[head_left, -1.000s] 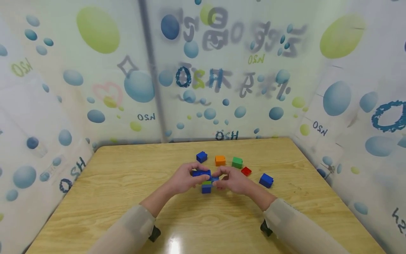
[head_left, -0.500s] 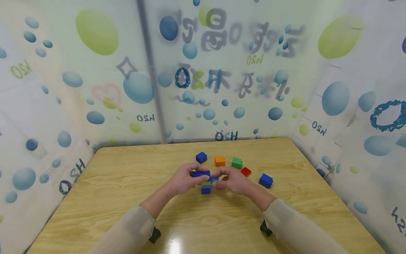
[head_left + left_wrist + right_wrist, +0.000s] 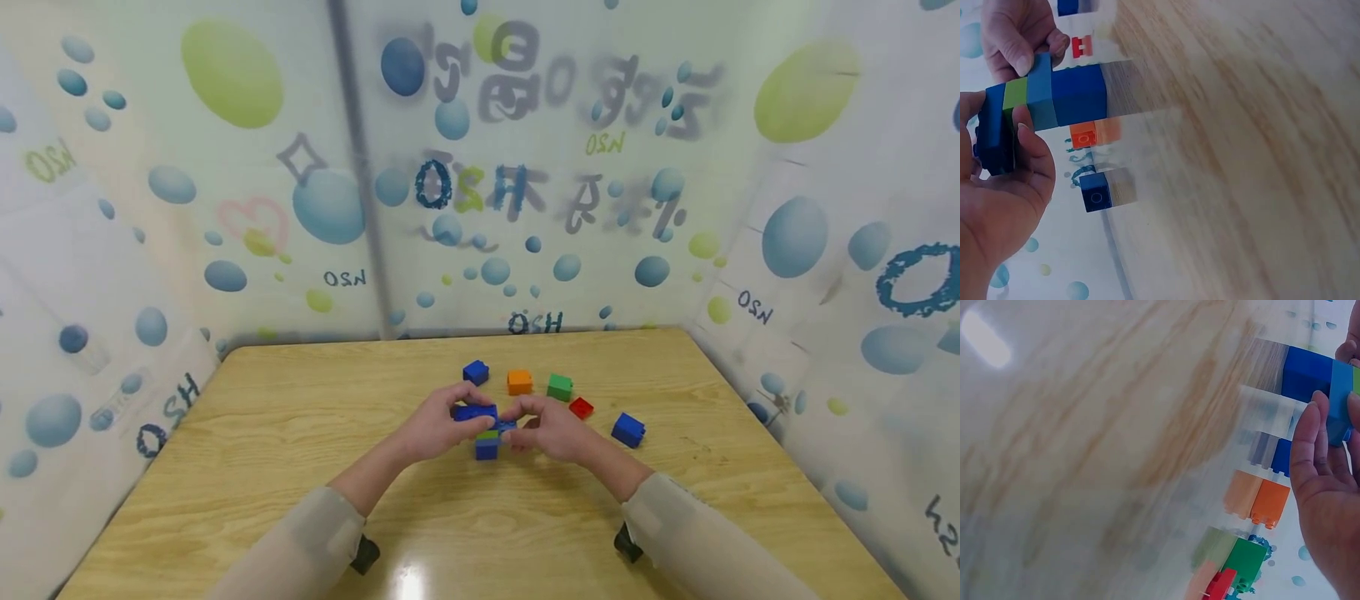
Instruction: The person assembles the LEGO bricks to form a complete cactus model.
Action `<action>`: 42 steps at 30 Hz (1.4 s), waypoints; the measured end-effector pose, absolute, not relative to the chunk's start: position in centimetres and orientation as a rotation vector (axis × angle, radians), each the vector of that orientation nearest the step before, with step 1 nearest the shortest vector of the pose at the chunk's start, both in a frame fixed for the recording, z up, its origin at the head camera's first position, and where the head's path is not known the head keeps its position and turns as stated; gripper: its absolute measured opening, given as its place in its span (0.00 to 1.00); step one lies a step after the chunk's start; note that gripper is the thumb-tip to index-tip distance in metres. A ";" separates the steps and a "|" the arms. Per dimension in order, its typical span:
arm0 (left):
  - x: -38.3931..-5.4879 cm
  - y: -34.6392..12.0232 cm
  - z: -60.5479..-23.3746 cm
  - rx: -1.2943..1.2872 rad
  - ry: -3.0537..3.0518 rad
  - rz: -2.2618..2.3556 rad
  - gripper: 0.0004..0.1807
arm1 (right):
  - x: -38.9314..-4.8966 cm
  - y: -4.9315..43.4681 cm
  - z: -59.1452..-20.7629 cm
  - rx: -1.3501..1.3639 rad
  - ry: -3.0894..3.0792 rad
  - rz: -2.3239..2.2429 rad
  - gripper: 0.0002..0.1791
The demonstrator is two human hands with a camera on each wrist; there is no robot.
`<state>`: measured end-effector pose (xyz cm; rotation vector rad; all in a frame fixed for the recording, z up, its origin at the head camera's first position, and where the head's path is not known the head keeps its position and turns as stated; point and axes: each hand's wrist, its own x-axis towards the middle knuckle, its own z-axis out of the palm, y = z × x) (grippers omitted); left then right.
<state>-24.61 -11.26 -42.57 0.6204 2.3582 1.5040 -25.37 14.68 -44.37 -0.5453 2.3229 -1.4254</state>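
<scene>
A stack of building bricks stands at the middle of the table (image 3: 300,417). At its bottom is a dark blue brick (image 3: 1079,94), with a light blue brick (image 3: 1041,94) on that, then a lime green brick (image 3: 1015,95), and a dark blue brick (image 3: 994,134) on top. My left hand (image 3: 438,425) grips the top dark blue brick between thumb and fingers. From the other side my right hand (image 3: 555,429) pinches the light blue brick, which sticks out toward it. The fingers partly hide the middle of the stack.
Behind the stack lie a blue brick (image 3: 476,372), an orange brick (image 3: 519,382) and a green brick (image 3: 559,387). A small red brick (image 3: 581,407) and another blue brick (image 3: 628,430) lie to the right. Patterned curtains (image 3: 480,250) surround the table's back and sides.
</scene>
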 end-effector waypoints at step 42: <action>-34.9 -10.6 -45.3 0.389 2.713 1.243 0.28 | -25.5 14.9 -44.5 -0.529 2.298 -1.426 0.12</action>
